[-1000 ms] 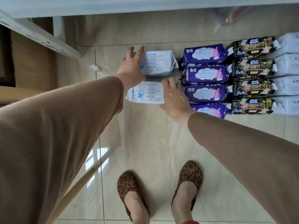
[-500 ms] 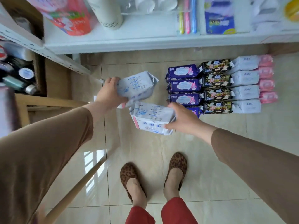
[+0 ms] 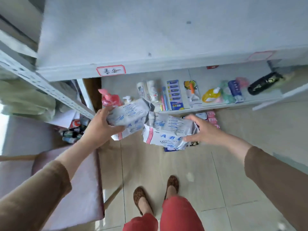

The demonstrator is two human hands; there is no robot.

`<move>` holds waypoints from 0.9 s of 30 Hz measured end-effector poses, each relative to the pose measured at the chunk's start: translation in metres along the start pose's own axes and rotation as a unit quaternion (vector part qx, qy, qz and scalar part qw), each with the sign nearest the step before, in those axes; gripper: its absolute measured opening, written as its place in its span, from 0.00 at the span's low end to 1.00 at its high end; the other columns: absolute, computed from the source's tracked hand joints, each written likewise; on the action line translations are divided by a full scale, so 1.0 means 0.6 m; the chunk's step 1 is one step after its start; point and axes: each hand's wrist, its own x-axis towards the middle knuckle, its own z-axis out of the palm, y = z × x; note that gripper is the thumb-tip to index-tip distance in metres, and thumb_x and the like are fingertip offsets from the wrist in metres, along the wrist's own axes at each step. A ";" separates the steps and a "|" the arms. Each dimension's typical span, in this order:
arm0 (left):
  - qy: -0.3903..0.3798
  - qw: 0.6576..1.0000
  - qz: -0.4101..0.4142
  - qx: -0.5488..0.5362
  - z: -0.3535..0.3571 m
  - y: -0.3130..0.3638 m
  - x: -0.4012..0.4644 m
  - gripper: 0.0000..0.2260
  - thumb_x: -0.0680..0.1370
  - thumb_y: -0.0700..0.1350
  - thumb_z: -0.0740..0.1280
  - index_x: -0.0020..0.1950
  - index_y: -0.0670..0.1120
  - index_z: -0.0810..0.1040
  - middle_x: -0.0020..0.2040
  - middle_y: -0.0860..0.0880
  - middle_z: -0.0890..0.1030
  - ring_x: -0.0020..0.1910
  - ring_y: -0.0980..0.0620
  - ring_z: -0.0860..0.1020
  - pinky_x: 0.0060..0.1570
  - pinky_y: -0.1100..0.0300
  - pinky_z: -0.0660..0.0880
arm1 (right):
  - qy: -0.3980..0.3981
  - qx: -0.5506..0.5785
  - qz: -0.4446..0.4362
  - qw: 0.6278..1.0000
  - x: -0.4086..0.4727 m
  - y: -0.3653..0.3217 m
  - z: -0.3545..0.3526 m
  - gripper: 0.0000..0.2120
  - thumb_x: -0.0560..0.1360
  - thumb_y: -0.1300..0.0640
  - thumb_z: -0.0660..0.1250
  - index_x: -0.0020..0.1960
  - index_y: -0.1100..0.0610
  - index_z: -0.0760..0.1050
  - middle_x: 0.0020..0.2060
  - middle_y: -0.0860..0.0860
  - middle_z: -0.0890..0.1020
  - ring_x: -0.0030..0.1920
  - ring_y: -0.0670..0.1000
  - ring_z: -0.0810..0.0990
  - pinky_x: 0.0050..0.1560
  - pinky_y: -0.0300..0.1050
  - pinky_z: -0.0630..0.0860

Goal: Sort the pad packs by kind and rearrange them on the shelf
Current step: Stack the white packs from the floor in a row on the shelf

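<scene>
Each of my hands holds one white pad pack with blue "ABC" print. My left hand (image 3: pixel 101 126) grips the left pack (image 3: pixel 128 116) by its near end. My right hand (image 3: pixel 202 129) grips the right pack (image 3: pixel 166 130) from its right side. Both packs are up in the air in front of the white shelf (image 3: pixel 150 40), whose wide top board is bare. Behind my right hand, parts of the pad packs on the floor (image 3: pixel 210 116) show, pink and white; most of that row is hidden.
The lower shelf board (image 3: pixel 208 104) carries bottles, toothbrushes, a blue card pack, a yellow item and a black cylinder (image 3: pixel 264 83). A pink pump bottle (image 3: pixel 109 98) stands at its left. A padded stool (image 3: pixel 70 185) stands at my left, and small bottles lie on the floor (image 3: pixel 73 132).
I picked both white packs off the floor and raised them to shelf height. My view rose from the floor rows to the shelf boards.
</scene>
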 end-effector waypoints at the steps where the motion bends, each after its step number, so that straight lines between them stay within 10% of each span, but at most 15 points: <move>1: 0.007 1.000 0.013 0.002 -0.029 0.031 -0.007 0.34 0.62 0.60 0.78 0.64 0.63 0.67 0.56 0.56 0.76 0.49 0.57 0.79 0.46 0.58 0.75 | 0.006 0.000 -0.012 1.000 -0.019 -0.023 -0.024 0.33 0.65 0.48 0.81 0.65 0.46 0.68 0.58 0.43 0.80 0.58 0.48 0.79 0.62 0.45 0.75; 9: 0.062 0.994 0.083 0.019 -0.195 0.221 0.009 0.34 0.59 0.63 0.76 0.62 0.62 0.69 0.55 0.57 0.77 0.50 0.56 0.80 0.51 0.52 0.78 | 0.057 -0.046 -0.089 0.993 -0.098 -0.153 -0.208 0.38 0.64 0.37 0.78 0.68 0.38 0.64 0.68 0.41 0.74 0.66 0.46 0.73 0.68 0.50 0.70; 20: 0.108 0.992 0.065 -0.007 -0.276 0.355 0.218 0.35 0.56 0.65 0.75 0.59 0.61 0.66 0.53 0.58 0.79 0.47 0.58 0.80 0.45 0.57 0.77 | 0.084 -0.055 -0.170 0.980 0.006 -0.247 -0.396 0.32 0.60 0.32 0.76 0.59 0.30 0.65 0.56 0.26 0.75 0.57 0.31 0.73 0.54 0.39 0.71; 27: 0.074 0.992 0.097 -0.022 -0.328 0.365 0.412 0.33 0.59 0.55 0.79 0.60 0.58 0.67 0.57 0.51 0.79 0.50 0.50 0.81 0.51 0.47 0.80 | 0.101 -0.014 -0.169 0.980 0.103 -0.292 -0.418 0.31 0.65 0.42 0.79 0.62 0.35 0.66 0.55 0.40 0.80 0.56 0.48 0.79 0.59 0.50 0.75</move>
